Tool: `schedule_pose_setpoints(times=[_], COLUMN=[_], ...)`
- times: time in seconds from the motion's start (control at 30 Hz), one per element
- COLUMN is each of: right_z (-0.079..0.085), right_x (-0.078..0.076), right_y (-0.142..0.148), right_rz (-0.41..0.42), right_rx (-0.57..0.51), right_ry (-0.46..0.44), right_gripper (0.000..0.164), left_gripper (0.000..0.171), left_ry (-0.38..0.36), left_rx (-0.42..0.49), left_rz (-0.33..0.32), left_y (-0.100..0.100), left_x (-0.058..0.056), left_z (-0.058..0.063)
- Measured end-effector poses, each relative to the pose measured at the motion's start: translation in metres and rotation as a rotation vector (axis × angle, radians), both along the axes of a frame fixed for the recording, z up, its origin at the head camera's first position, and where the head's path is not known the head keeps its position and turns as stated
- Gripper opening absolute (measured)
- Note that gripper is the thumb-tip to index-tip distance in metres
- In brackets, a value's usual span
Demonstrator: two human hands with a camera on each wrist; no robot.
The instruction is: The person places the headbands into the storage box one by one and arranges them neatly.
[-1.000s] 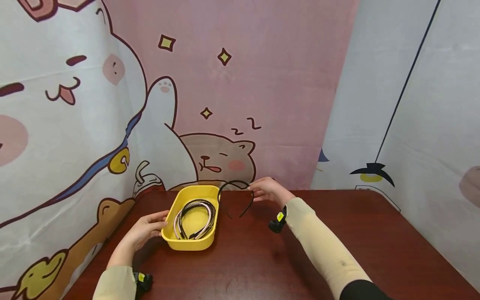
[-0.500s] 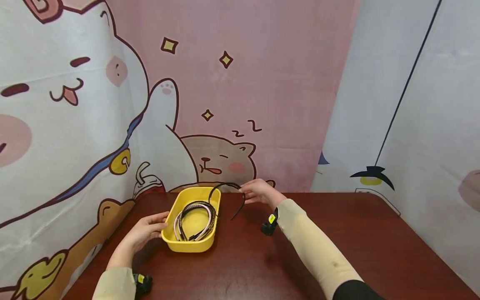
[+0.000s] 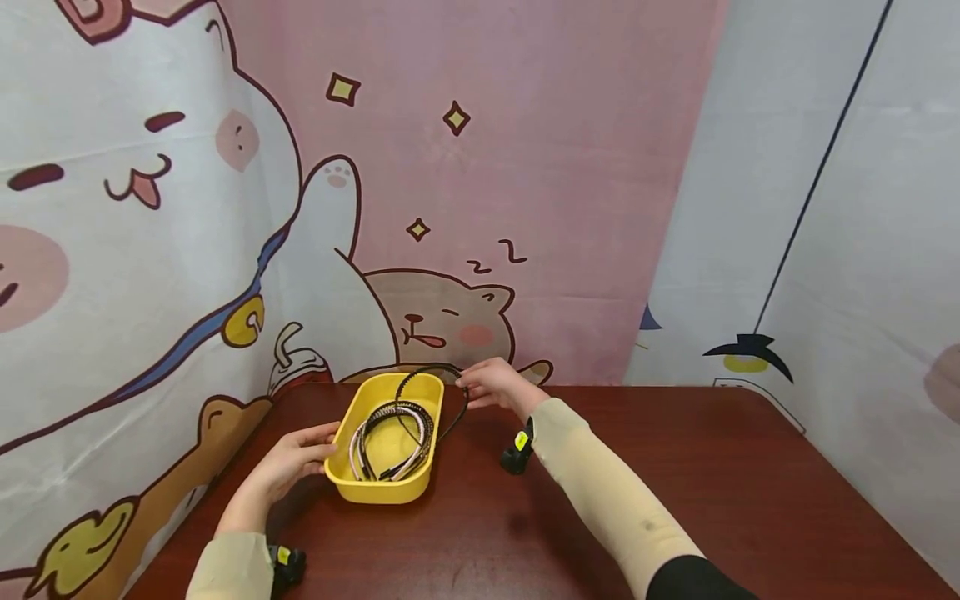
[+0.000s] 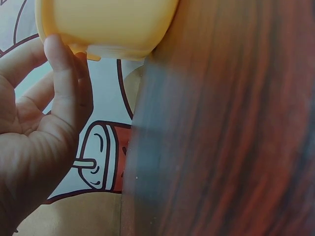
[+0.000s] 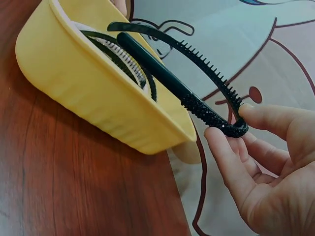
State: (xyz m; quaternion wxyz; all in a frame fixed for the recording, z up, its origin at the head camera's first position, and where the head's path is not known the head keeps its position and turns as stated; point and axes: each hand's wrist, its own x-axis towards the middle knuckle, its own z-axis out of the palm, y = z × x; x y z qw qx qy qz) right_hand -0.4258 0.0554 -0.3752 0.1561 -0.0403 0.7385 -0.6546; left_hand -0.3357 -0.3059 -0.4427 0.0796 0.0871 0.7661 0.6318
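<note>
A black headband (image 5: 197,108), beaded outside with small comb teeth inside, is pinched at its curved top by the thumb and fingers of my right hand (image 3: 495,383). Its two ends hang over the right side of a yellow plastic tub (image 3: 386,492). Several more headbands (image 3: 363,446), black and pale pink, lie nested together inside the tub. My left hand (image 3: 288,462) holds the tub's left side, fingertips at the rim; the left wrist view shows fingers (image 4: 61,61) bent against the tub's outer wall.
The tub stands on a dark red-brown wooden table (image 3: 600,467), toward the left and back. Behind the table hangs a pink and white cartoon cloth (image 3: 570,208). Black wrist cameras (image 3: 516,458) sit on both wrists.
My right hand has moved left, bringing the black headband from beside the tub to over its right rim. The left hand and the tub stay in place.
</note>
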Motion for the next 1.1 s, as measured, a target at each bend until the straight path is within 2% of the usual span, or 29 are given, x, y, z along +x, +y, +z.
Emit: schedule_pose_setpoints(times=[0.2, 0.37, 0.77, 1.1], right_z=[-0.001, 0.0, -0.004, -0.006], right_x=[0.001, 0.005, 0.006, 0.013], right_y=[-0.015, -0.025, -0.042, -0.055], right_rz=[0.004, 0.005, 0.017, 0.02], right_rx=[-0.005, -0.001, 0.031, 0.112], right_ry=[-0.002, -0.013, 0.002, 0.052], right_gripper=[0.042, 0.036, 0.031, 0.027], left_gripper=[0.059, 0.059, 0.058, 0.06], left_ry=[0.006, 0.015, -0.006, -0.007], left_rx=[0.005, 0.012, 0.008, 0.018], left_rz=[-0.011, -0.03, -0.01, 0.007], left_y=[0.0, 0.001, 0.002, 0.0], left_x=[-0.001, -0.002, -0.002, -0.002], left_z=[0.0, 0.0, 0.001, 0.0])
